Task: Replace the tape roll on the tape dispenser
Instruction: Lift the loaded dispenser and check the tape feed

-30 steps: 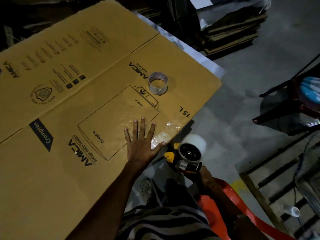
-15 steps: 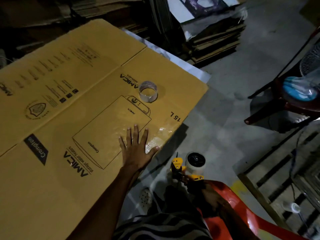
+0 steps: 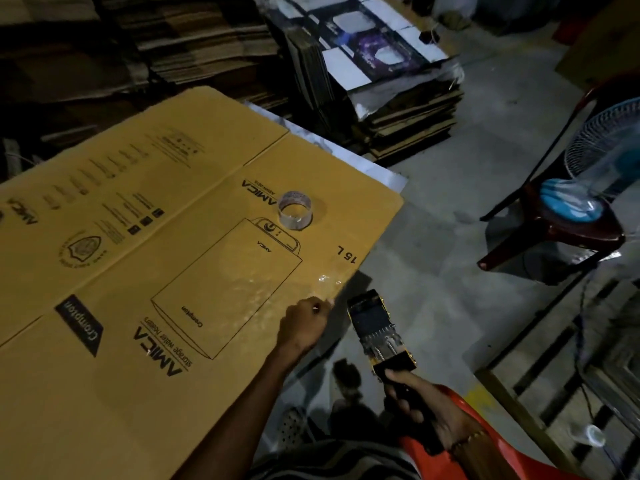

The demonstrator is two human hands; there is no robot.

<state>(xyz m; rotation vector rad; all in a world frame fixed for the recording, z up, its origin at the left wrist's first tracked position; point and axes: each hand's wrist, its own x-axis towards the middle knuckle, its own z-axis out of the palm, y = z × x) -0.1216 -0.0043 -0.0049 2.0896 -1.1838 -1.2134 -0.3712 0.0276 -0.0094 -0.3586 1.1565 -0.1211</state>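
Two hands busy | cardboard sheet [image 3: 145, 306] fills frame left, stiff | tape dispenser [image 3: 377, 327] lower centre, rigid, light; right hand [image 3: 426, 407] grips its handle | tape roll [image 3: 295, 210] frame centre on sheet, nearly spent, crushable; hold by rim | left hand [image 3: 304, 323] curled at sheet edge, pinching unclear.

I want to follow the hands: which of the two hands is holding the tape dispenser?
The right hand grips the tape dispenser by its handle, off the cardboard. The left hand rests curled at the cardboard's edge.
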